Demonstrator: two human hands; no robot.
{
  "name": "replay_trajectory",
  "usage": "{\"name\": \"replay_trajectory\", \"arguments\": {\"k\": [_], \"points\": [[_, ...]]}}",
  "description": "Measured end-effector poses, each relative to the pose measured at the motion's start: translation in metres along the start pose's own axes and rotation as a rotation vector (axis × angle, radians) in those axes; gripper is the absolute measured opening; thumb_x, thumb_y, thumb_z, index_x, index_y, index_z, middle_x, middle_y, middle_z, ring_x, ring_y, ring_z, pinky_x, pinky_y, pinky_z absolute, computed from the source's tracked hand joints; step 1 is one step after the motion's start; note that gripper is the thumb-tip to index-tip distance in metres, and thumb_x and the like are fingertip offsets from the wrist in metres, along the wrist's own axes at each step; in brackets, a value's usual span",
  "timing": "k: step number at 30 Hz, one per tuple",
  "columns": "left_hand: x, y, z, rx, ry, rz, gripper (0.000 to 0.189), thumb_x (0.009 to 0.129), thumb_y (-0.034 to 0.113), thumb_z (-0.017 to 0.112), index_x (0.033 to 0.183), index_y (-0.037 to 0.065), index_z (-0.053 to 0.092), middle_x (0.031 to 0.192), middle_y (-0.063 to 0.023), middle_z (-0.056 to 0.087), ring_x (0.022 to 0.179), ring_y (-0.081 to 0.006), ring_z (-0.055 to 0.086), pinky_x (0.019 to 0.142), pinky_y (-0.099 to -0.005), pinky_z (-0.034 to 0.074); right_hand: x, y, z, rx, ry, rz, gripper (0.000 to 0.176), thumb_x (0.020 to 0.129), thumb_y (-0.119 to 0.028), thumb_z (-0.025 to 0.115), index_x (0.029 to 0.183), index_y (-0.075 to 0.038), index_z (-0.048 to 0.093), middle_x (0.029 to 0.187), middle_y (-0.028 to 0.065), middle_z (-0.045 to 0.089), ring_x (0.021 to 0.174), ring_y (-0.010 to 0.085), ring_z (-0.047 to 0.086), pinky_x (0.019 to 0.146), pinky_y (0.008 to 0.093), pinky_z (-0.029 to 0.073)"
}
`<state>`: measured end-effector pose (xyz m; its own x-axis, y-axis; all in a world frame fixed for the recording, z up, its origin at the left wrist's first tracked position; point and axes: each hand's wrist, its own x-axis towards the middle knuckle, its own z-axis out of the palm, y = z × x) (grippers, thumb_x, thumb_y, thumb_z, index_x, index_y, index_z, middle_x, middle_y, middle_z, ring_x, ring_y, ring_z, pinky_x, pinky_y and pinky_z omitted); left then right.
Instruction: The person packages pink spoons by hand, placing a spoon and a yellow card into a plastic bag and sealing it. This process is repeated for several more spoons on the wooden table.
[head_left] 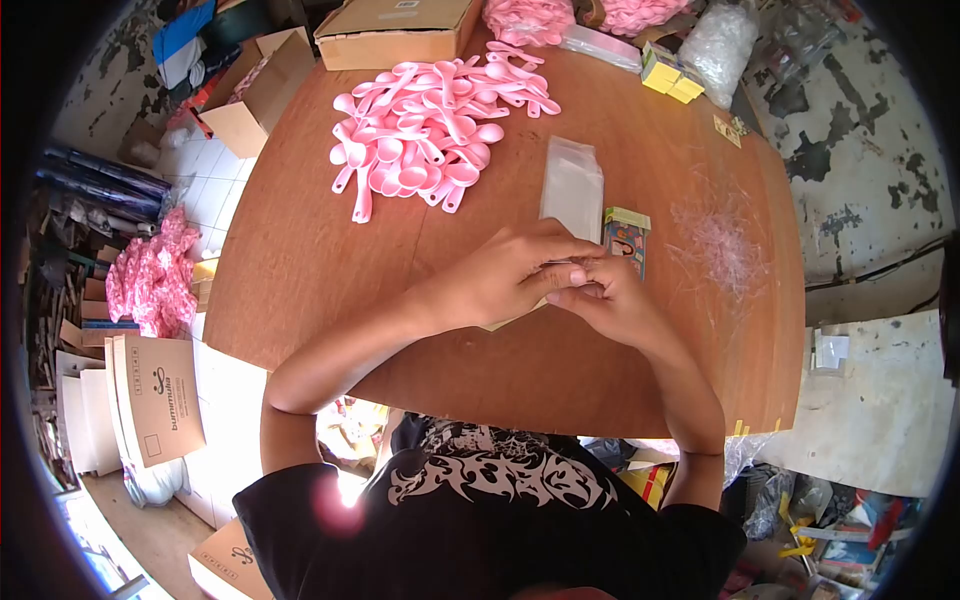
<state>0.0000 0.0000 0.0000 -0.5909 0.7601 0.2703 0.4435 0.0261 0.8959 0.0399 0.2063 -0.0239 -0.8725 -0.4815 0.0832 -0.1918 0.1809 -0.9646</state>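
My left hand [515,270] and my right hand [612,300] meet over the middle of the brown table, fingers bent and pinched together. Whatever is between the fingertips is mostly hidden. A thin pale yellowish edge [518,318] shows just below my left hand; I cannot make out what it belongs to. Directly beyond the hands lies a stack of clear plastic sleeves [573,180], partly covered by my left hand. Close to my right hand is a small printed box [627,232] with a colourful picture. A heap of pink plastic spoons [415,135] lies farther off to the left.
Around the wooden table [290,240] stand cartons. A cardboard box [395,35] and pink bundles [528,20] sit along its far edge, with small yellow boxes [670,75]. Thin clear plastic scraps [725,240] lie at the right. A bumimulia carton [160,400] stands left.
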Motion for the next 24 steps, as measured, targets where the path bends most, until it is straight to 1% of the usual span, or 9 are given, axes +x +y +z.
{"name": "replay_trajectory", "arguments": {"k": [2, 6, 9, 13, 15, 16, 19, 21, 24], "points": [[-0.002, 0.008, 0.0, 0.091, 0.165, -0.038, 0.027, 0.099, 0.021, 0.056, 0.114, 0.001, 0.065, 0.098, -0.0148, 0.069, 0.095, -0.0218, 0.068, 0.082, -0.0321, 0.052, 0.0, 0.001, -0.004, -0.105, 0.086, 0.053, 0.015, 0.092, -0.005, 0.064, 0.105, 0.001, 0.07, 0.101, 0.0098, 0.069, 0.078, 0.0146, 0.068, 0.069, 0.0266, 0.058], [0.0, -0.006, -0.013, -0.008, 0.141, -0.106, 0.028, 0.101, 0.024, 0.054, 0.108, 0.0, 0.067, 0.089, -0.0096, 0.069, 0.082, -0.0128, 0.063, 0.074, -0.0295, 0.05, 0.007, -0.015, 0.0, 0.107, 0.212, 0.112, 0.015, 0.092, -0.006, 0.065, 0.104, 0.004, 0.069, 0.088, 0.0074, 0.07, 0.075, 0.0113, 0.067, 0.068, 0.0233, 0.057], [-0.001, -0.007, -0.013, -0.024, 0.215, -0.13, 0.023, 0.098, 0.019, 0.056, 0.101, 0.001, 0.069, 0.079, -0.0162, 0.068, 0.071, -0.0215, 0.066, 0.066, -0.0344, 0.049, 0.01, -0.016, 0.002, 0.112, 0.173, 0.118, 0.017, 0.093, -0.007, 0.065, 0.106, 0.003, 0.068, 0.084, 0.0066, 0.069, 0.072, 0.011, 0.066, 0.066, 0.024, 0.056], [-0.003, -0.009, -0.016, -0.012, 0.158, -0.076, 0.026, 0.097, 0.023, 0.059, 0.11, 0.002, 0.066, 0.082, -0.017, 0.069, 0.076, -0.024, 0.068, 0.069, -0.0369, 0.05, 0.011, -0.008, 0.001, 0.037, 0.035, 0.158, 0.018, 0.093, -0.008, 0.065, 0.107, 0.003, 0.068, 0.083, 0.0054, 0.069, 0.071, 0.0102, 0.064, 0.065, 0.0242, 0.054], [-0.01, 0.001, -0.022, 0.044, -0.057, -0.251, 0.045, 0.092, 0.026, 0.068, 0.128, 0.003, 0.055, 0.102, -0.0121, 0.068, 0.093, -0.0169, 0.064, 0.083, -0.0337, 0.05, 0.015, -0.008, 0.001, -0.093, -0.068, 0.104, 0.02, 0.093, -0.011, 0.065, 0.108, 0.001, 0.069, 0.085, 0.0039, 0.069, 0.073, 0.0089, 0.063, 0.066, 0.0235, 0.052], [-0.013, 0.001, -0.026, 0.04, -0.154, -0.264, 0.062, 0.086, 0.02, 0.075, 0.138, 0.006, 0.045, 0.113, -0.0126, 0.066, 0.102, -0.0197, 0.064, 0.09, -0.0358, 0.05, 0.018, -0.012, 0.0, -0.09, -0.059, 0.093, 0.021, 0.093, -0.015, 0.066, 0.108, 0.0, 0.069, 0.087, 0.002, 0.069, 0.076, 0.0078, 0.062, 0.066, 0.0231, 0.05], [-0.026, -0.031, -0.026, -0.006, -0.158, -0.292, 0.066, 0.083, 0.013, 0.076, 0.139, 0.007, 0.044, 0.118, -0.0122, 0.064, 0.108, -0.0196, 0.062, 0.093, -0.0349, 0.049, 0.04, -0.011, -0.031, -0.027, -0.091, 0.051, 0.021, 0.093, -0.015, 0.066, 0.108, -0.001, 0.07, 0.09, 0.0021, 0.07, 0.077, 0.0074, 0.062, 0.068, 0.0246, 0.05], [-0.034, -0.049, -0.023, 0.037, -0.121, -0.221, 0.067, 0.082, 0.009, 0.076, 0.14, 0.007, 0.043, 0.12, -0.0097, 0.063, 0.109, -0.0175, 0.06, 0.095, -0.0336, 0.048, 0.068, 0.006, -0.061, -0.155, 0.104, 0.1, 0.021, 0.092, -0.013, 0.066, 0.108, 0.0, 0.07, 0.094, 0.0033, 0.07, 0.081, 0.0078, 0.063, 0.073, 0.0246, 0.051], [-0.036, -0.061, -0.023, -0.193, -0.171, -0.393, 0.067, 0.082, 0.007, 0.076, 0.14, 0.008, 0.043, 0.119, -0.0064, 0.061, 0.107, -0.0154, 0.059, 0.095, -0.0321, 0.047, 0.126, 0.033, -0.094, -0.49, 0.323, 0.039, 0.02, 0.089, -0.012, 0.066, 0.104, 0.0, 0.07, 0.093, 0.0089, 0.073, 0.082, 0.0166, 0.068, 0.074, 0.0293, 0.052]]}}
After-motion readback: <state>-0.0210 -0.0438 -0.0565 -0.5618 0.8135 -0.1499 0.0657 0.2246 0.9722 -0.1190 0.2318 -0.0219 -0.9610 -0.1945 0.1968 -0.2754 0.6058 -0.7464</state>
